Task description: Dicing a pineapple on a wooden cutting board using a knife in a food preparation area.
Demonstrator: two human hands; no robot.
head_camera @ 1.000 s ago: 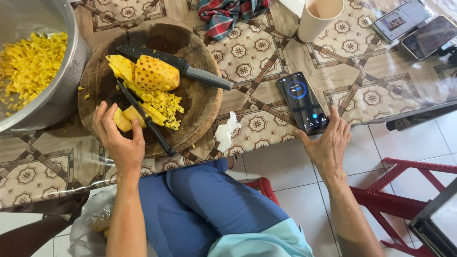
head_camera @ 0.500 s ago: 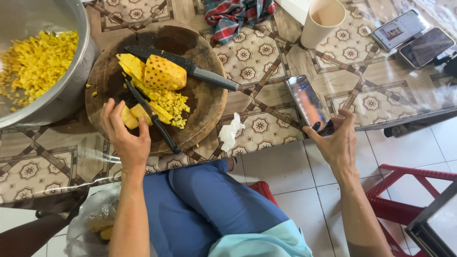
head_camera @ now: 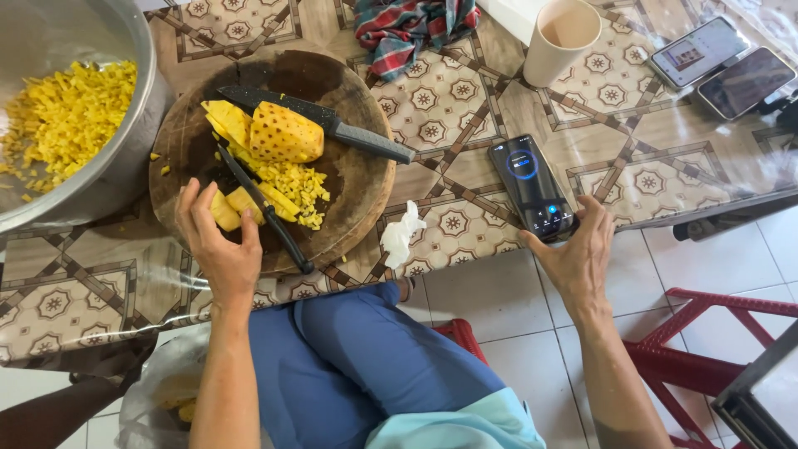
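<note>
phone set back flat at the counter edge, left hand on the pineapple pieces

while half a second ago the dark phone (head_camera: 532, 185) stood tilted up off the counter (head_camera: 465, 108) in the right hand (head_camera: 578, 258), it now lies flat, screen up and lit, close to the near edge. the right hand rests just behind it with fingers (head_camera: 592, 218) spread and released, the tips touching or just beside the phone's lower corner; nothing is grasped. the left hand (head_camera: 218, 241) has barely shifted: it lies on the near rim of the round wooden cutting board (head_camera: 366, 179), fingers loosely curled over a few pineapple chunks (head_camera: 233, 206), though whether they grip a chunk cannot be told. judged from this, the phone handling looks finished and the right hand is free for cutting work.

on the board, a peeled pineapple half (head_camera: 284, 133) sits against a large knife (head_camera: 332, 126), with diced fruit (head_camera: 291, 181) beside it and a slim dark knife (head_camera: 264, 208) lying diagonally just beside the left hand. a metal bowl (head_camera: 125, 166) of diced fruit touches the board's left side.

edges and room: the phone overhangs little but lies near the drop to the tiled floor (head_camera: 490, 291). a crumpled tissue (head_camera: 401, 234) lies at the same edge. bare counter is open between board and phone; a cup (head_camera: 559, 41), a striped cloth (head_camera: 411, 29) and two more phones (head_camera: 719, 66) crowd the far side.
</note>
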